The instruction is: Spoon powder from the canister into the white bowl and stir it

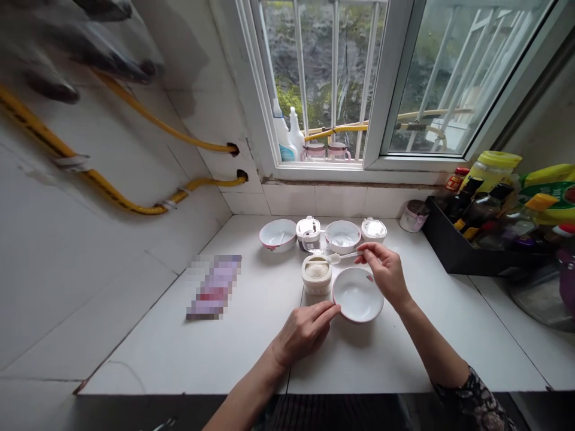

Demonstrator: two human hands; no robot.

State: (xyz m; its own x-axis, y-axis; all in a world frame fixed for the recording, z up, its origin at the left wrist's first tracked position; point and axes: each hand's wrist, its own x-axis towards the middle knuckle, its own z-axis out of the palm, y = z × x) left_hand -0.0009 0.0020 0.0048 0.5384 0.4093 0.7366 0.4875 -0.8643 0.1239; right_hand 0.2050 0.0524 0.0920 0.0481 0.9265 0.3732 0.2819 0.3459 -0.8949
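Observation:
In the head view my right hand (381,269) pinches the handle of a small white spoon (344,256). The spoon's bowl end hovers at the top of an open seasoning jar (317,284) filled with white granules. Just right of that jar stands a white bowl (358,294) with a pink rim; it looks bare inside. The fingers of my left hand (308,326) are closed on the near left edge of this bowl. Behind them are another white bowl (342,236), a lidded jar (308,230) with dark contents and a second lidded jar (374,230).
One more bowl (277,235) stands at the back left. On the left lies a blurred purple packet (215,287). A black bin (458,248) of bottles and a dark-lidded jar (414,216) are at the right. Yellow pipes (139,208) run along the left wall.

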